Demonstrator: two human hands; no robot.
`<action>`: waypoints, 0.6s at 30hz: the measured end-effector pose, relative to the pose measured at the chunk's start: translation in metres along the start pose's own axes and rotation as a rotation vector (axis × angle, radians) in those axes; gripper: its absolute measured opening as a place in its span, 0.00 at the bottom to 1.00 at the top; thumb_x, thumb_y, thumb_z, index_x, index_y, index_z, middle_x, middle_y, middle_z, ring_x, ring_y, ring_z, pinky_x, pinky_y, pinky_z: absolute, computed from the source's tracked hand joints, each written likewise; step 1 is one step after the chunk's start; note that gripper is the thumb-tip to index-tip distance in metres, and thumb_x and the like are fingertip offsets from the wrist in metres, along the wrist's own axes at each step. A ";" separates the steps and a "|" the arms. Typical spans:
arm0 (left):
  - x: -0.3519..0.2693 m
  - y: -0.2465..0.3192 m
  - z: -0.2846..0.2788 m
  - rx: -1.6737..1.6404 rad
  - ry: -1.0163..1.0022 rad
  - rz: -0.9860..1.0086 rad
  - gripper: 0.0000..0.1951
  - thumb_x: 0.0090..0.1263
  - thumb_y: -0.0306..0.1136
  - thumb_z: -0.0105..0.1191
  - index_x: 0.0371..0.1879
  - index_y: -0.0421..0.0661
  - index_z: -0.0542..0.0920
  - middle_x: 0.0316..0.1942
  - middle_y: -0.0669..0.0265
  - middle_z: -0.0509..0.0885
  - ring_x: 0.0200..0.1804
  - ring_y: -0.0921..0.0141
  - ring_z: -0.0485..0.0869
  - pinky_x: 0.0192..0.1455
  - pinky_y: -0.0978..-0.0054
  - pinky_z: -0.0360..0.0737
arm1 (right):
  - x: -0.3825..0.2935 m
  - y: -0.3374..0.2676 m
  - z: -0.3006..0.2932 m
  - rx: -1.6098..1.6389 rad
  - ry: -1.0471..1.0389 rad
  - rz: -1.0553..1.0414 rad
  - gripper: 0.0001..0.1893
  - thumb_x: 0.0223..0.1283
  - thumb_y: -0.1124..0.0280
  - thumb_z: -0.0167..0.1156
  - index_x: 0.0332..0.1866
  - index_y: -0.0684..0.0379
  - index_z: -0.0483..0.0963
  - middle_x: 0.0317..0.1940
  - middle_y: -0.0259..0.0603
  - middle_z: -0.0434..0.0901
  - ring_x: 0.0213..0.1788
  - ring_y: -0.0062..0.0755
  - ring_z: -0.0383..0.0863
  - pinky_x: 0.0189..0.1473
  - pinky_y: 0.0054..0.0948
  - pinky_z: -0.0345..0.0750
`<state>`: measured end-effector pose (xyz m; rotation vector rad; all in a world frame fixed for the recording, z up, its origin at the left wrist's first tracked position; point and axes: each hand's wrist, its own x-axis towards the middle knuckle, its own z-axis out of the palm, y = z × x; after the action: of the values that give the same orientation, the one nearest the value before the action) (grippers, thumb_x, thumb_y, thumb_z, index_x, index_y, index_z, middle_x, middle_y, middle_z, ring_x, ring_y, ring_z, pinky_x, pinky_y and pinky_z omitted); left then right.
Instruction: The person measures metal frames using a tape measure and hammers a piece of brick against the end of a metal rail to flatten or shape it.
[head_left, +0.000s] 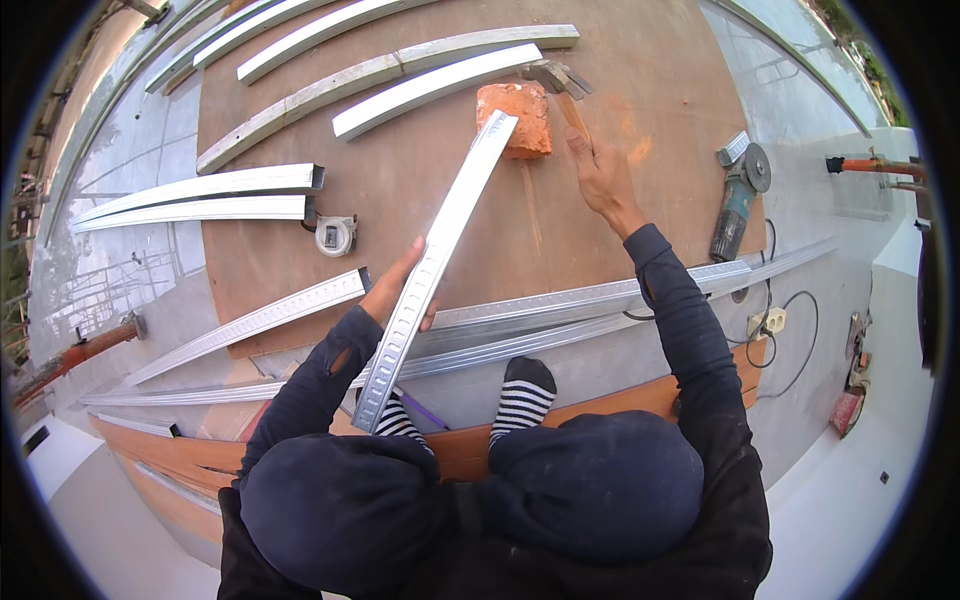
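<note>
My left hand (396, 289) grips a galvanized steel channel (442, 247) around its middle. The channel slants away from me, with row of slots along one side near my end. Its far end rests on an orange-red brick (532, 135), which sits on a brown plywood sheet (600, 217). In my right hand (606, 176) is a claw hammer (571, 112), held by its wooden handle. The hammer's metal head is raised or held just beyond the brick's far right corner; whether it touches anything I cannot tell.
More steel channels (225, 184) and a timber strip (390, 64) lie left and ahead. A tape measure (334, 235) sits at left. An angle grinder (736, 206) lies right, near a channel offcut (733, 148), a power socket block (766, 324) and its cable. Long channels (540, 307) cross before my feet.
</note>
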<state>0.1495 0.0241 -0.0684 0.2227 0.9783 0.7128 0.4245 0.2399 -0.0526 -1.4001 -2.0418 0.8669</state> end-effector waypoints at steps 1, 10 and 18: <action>0.004 -0.002 -0.008 0.018 -0.008 0.027 0.37 0.76 0.71 0.34 0.41 0.42 0.79 0.16 0.60 0.78 0.12 0.70 0.79 0.14 0.74 0.78 | 0.007 -0.006 -0.003 0.029 0.011 -0.009 0.34 0.76 0.41 0.50 0.28 0.67 0.68 0.18 0.37 0.58 0.24 0.23 0.61 0.26 0.35 0.61; 0.000 0.024 0.014 0.119 0.177 -0.093 0.37 0.79 0.66 0.35 0.44 0.36 0.78 0.22 0.57 0.83 0.20 0.66 0.85 0.24 0.70 0.85 | -0.007 -0.022 -0.018 0.114 0.030 -0.017 0.32 0.76 0.41 0.49 0.27 0.64 0.67 0.18 0.29 0.59 0.25 0.18 0.60 0.25 0.30 0.58; 0.008 0.022 0.009 -0.040 0.154 -0.113 0.39 0.78 0.69 0.31 0.34 0.39 0.76 0.16 0.57 0.79 0.15 0.66 0.82 0.15 0.71 0.82 | -0.014 -0.042 -0.011 0.140 0.026 -0.154 0.30 0.78 0.43 0.49 0.30 0.65 0.71 0.19 0.29 0.60 0.24 0.20 0.60 0.25 0.29 0.58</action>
<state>0.1494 0.0474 -0.0582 0.0769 1.1134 0.6521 0.4117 0.2184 -0.0146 -1.1577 -1.9985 0.9015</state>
